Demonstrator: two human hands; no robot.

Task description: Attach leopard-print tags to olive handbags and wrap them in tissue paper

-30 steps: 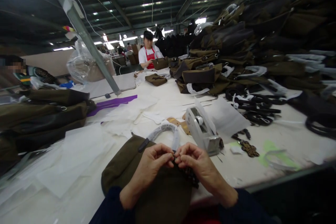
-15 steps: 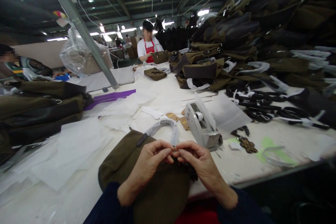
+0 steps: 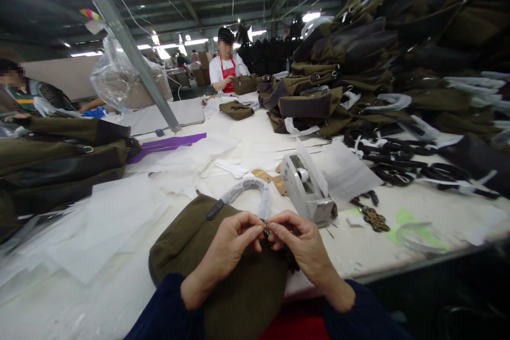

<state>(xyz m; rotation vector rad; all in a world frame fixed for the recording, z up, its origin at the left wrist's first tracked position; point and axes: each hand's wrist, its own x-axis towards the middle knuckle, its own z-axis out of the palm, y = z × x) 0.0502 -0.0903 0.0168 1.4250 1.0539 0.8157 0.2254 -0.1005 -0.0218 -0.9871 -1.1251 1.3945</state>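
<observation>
At the lower centre of the frame, the left hand (image 3: 231, 241) and right hand (image 3: 303, 241) pinch a small dark fitting (image 3: 266, 232) between their fingertips, just in front of the wrapped handle (image 3: 249, 187). The olive bag (image 3: 187, 239) lies beneath both hands. A tape dispenser (image 3: 305, 186) stands right of centre, beyond the right hand, on the white table (image 3: 255, 146).

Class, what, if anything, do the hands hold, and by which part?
The left hand and right hand pinch a small dark piece over the olive bag; which part is unclear.
</observation>
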